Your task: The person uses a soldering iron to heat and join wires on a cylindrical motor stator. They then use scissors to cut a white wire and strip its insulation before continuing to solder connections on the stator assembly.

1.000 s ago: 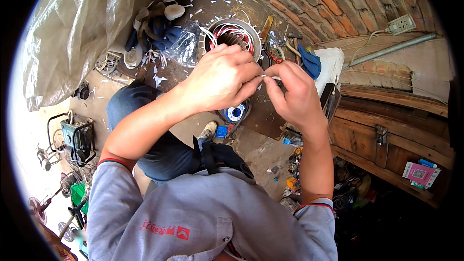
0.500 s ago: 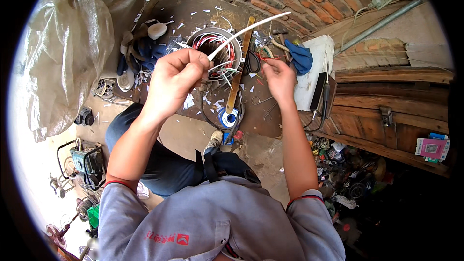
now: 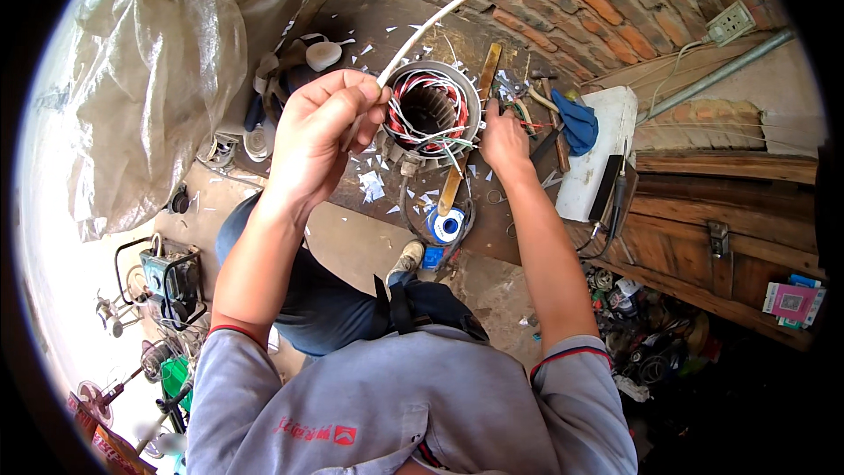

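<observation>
The left hand (image 3: pixel 321 123) holds a white tube (image 3: pixel 440 12) near its lower end, pinched between thumb and forefinger. The tube is raised clear of the tabletop (image 3: pixel 347 10), beside and above a round metal housing (image 3: pixel 475 105) packed with red and white wires (image 3: pixel 462 107).

The right hand (image 3: pixel 505 142) is lowered, palm down, just beside the housing's right side. Its fingers reach toward loose tools; whether they grasp anything cannot be told.

Caution: the tube is supported at one end only. A loosened pinch could let it slip or pivot, and a quick swing of the wrist could catch its free end on the wire ends. The right hand could also disturb those wires if drawn back carelessly, since they project over the rim.

Orientation: the long axis rises from the left fingers, away from the person and toward the right. It bows gently, and the free tip points forward-right, toward the brick wall (image 3: pixel 615 9).
</observation>
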A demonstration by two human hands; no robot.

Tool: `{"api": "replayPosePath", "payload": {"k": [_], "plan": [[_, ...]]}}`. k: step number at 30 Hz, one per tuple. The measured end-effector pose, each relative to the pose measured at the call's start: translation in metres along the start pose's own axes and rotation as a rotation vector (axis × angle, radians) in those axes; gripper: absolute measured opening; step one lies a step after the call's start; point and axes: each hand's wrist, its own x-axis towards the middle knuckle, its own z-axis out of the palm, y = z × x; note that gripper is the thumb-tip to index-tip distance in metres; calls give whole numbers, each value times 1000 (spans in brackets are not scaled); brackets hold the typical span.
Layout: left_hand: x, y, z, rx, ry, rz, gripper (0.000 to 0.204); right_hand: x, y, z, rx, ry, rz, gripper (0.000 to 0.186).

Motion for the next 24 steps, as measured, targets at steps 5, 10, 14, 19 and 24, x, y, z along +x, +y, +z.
{"api": "replayPosePath", "payload": {"k": [5, 10, 14, 19, 24], "plan": [[1, -4, 7, 109, -5, -54, 15, -21, 4, -20, -112, 10, 0, 49], [-6, -11, 25, 380, -78, 12, 13, -57, 15, -52, 80, -34, 125, 45], [-17, -26, 39, 634, -116, 62, 11, -100, 35, -47, 570, 80, 142, 36], [-29, -60, 60, 733, -103, -107, 13, -166, 35, -53, 1339, -74, 81, 31], [-30, -76, 82, 836, -95, -142, 15, -223, 39, -55, 1521, -317, 12, 39]]}}
